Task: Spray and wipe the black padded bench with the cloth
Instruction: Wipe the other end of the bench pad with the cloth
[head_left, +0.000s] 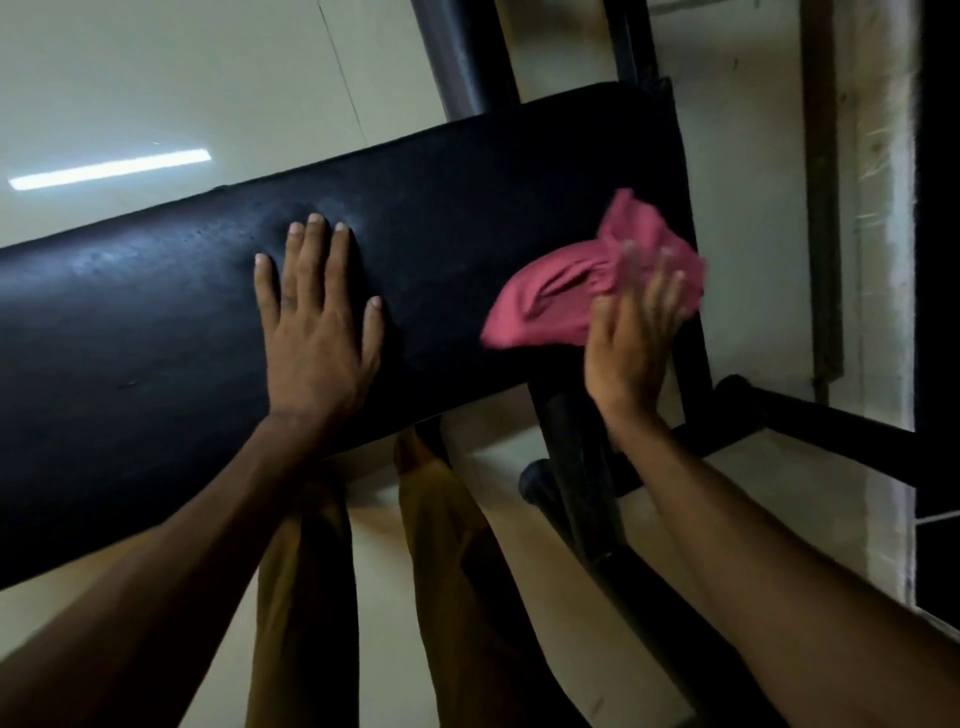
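pink cloth under right hand fingers, on bench

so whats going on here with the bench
A person is wiping a black padded bench. The left hand presses flat on the pad, fingers straight. The right hand, blurred, pushes a pink cloth across the bench's right end with straight fingers. No spray bottle is in view.

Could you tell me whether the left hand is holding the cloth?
No, the left hand lies flat and empty on the bench, while the right hand is on the pink cloth.
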